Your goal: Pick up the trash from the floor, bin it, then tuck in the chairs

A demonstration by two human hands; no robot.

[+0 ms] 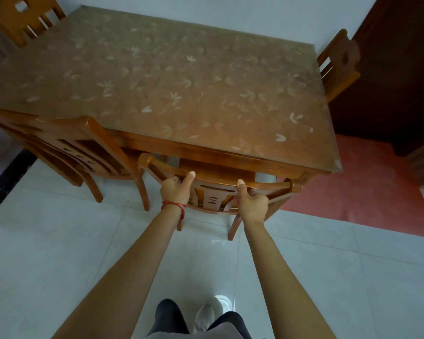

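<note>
A wooden chair stands at the near side of the wooden table, its seat mostly under the tabletop. My left hand grips the left part of the chair's curved top rail, thumb lying along the rail. My right hand grips the same rail further right, thumb up. A red string is tied around my left wrist. No trash or bin shows anywhere in view.
A second chair is tucked in at the left of the same side. Another chair stands at the far left corner, and one at the right end. A red mat lies on the pale tiled floor beside a dark doorway.
</note>
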